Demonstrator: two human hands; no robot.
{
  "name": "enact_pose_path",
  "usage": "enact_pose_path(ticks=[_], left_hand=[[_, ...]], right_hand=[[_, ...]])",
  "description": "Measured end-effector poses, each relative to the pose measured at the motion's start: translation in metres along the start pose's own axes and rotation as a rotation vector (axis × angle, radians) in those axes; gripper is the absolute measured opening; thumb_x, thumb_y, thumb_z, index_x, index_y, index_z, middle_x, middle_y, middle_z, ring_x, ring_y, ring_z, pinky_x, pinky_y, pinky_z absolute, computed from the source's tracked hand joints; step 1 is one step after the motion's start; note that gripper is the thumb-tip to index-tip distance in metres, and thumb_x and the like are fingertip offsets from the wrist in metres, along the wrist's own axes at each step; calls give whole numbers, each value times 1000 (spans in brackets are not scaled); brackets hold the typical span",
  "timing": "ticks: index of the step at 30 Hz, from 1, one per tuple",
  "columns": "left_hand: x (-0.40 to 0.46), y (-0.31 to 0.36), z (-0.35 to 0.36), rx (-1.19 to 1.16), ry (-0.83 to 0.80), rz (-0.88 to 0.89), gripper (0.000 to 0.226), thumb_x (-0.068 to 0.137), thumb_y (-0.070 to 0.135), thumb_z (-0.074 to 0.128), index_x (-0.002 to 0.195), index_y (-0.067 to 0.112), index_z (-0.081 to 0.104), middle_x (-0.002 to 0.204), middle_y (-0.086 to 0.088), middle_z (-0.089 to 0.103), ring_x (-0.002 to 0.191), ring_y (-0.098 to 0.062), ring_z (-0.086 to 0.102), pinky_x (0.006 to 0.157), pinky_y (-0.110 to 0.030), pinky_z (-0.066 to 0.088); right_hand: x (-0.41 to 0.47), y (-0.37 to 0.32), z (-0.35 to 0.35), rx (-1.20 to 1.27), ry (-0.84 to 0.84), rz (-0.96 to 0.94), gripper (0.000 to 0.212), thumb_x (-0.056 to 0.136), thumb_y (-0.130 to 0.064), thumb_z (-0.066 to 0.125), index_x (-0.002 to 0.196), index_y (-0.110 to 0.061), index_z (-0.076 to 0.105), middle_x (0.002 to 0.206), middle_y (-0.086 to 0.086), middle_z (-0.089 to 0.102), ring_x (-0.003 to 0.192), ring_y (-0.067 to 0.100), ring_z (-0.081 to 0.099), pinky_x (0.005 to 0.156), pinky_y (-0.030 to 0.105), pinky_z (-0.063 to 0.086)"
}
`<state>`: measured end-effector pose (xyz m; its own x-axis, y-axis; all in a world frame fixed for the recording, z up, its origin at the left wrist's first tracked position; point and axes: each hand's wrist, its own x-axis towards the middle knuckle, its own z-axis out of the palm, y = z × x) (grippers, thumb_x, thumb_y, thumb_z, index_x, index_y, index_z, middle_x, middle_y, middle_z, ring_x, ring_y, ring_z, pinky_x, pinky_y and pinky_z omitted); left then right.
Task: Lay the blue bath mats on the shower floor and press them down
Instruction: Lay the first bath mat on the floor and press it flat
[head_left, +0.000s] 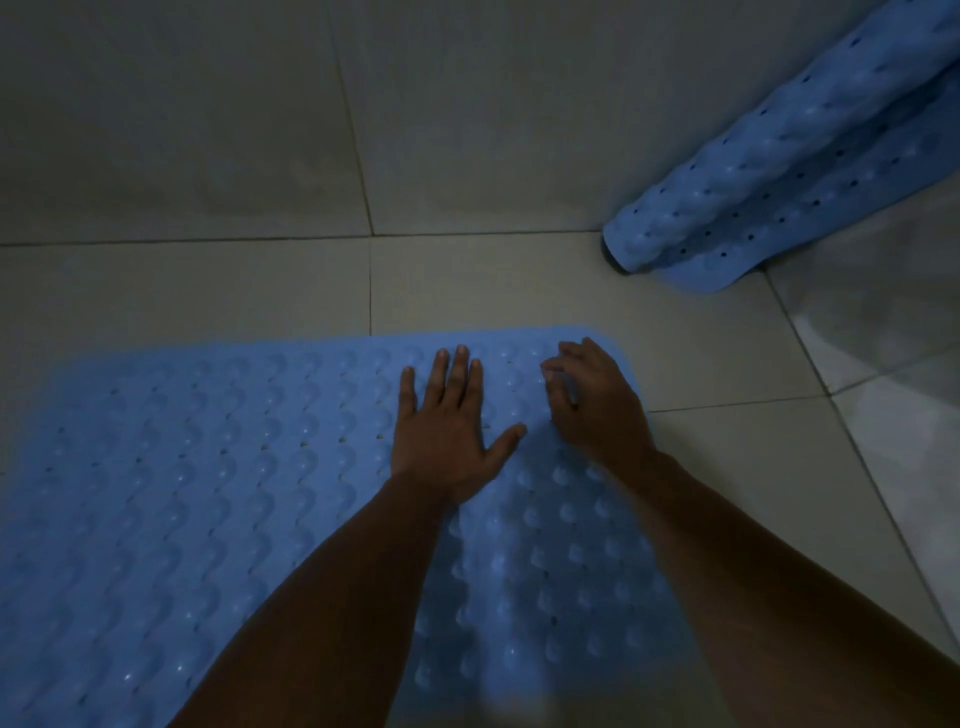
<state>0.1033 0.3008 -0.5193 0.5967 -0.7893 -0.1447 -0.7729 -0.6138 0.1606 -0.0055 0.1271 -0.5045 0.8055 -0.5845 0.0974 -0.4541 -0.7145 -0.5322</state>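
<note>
Head view shows the left hand (447, 436) flat, fingers spread, and right hand (597, 400) curled, gripping nothing, on the bumpy blue rubber bath mat (208, 493) lying on pale floor tiles (519, 291) — uneven pressing could leave its far corner lifted, unstuck

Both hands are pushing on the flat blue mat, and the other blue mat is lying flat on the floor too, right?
Not quite. The head view shows the left hand and right hand on the flat mat, but the other mat is rolled up, leaning in the corner.
</note>
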Motion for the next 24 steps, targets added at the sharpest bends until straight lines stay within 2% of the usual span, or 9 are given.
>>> enact_pose_path(ticks=[3,5,7,9,11,14,16,18,24], left_hand=[[8,2,-12,-12,-39,-21,81,100,66,9,164,17,8,172,-5,-2,159,-23,-7,125,-57,-2],[18,3,-34,7,-83,-18,69,102,53,22,159,15,26,169,-9,20,156,-29,18,124,-56,18],[37,0,-66,20,-167,-28,55,101,47,35,141,13,52,149,-14,50,136,-34,49,108,-48,40],[53,-6,-92,9,-287,-5,45,98,48,46,125,16,65,132,-14,63,120,-35,60,98,-43,48],[55,-9,-100,-11,-296,19,43,97,44,50,129,18,63,135,-13,62,123,-35,59,99,-44,48],[34,-7,-86,-69,-124,-17,51,100,37,46,147,17,48,154,-9,47,144,-33,40,110,-48,40],[19,-9,-73,-26,-56,-44,60,101,39,42,156,15,34,165,-8,31,155,-33,18,118,-50,29],[13,-17,-61,6,-14,-74,64,102,41,38,159,16,27,169,-8,22,157,-36,6,122,-52,23],[4,-29,-39,-39,67,-67,72,99,50,16,160,13,27,169,-11,22,158,-37,2,124,-55,19]], right_hand=[[11,2,-7,-10,-46,-18,43,99,-40,41,118,-16,71,132,9,67,137,27,52,114,50,39],[17,-11,-18,45,-61,49,36,100,-36,48,122,-18,70,135,4,65,138,23,50,116,45,39],[23,-24,-31,92,-26,68,33,99,-32,51,120,-17,71,130,4,67,130,24,57,110,39,45],[26,-33,-36,37,-23,46,33,100,-31,50,122,-16,70,132,6,66,128,26,58,108,38,45],[27,-39,-26,-89,-203,19,41,104,-31,45,139,-15,59,153,7,50,147,24,38,119,38,31],[22,-41,8,-257,-410,-71,61,107,-42,29,159,-11,25,169,10,12,157,25,5,127,47,9],[13,-41,26,-313,-386,-95,75,101,-54,16,160,-8,19,169,13,7,157,29,2,126,53,9],[4,-40,37,-335,-296,-114,82,98,-60,16,159,-5,21,168,16,11,157,31,5,126,54,10],[-11,-34,46,-389,-174,-153,84,101,-65,23,160,-5,19,169,14,11,157,27,3,126,53,11]])
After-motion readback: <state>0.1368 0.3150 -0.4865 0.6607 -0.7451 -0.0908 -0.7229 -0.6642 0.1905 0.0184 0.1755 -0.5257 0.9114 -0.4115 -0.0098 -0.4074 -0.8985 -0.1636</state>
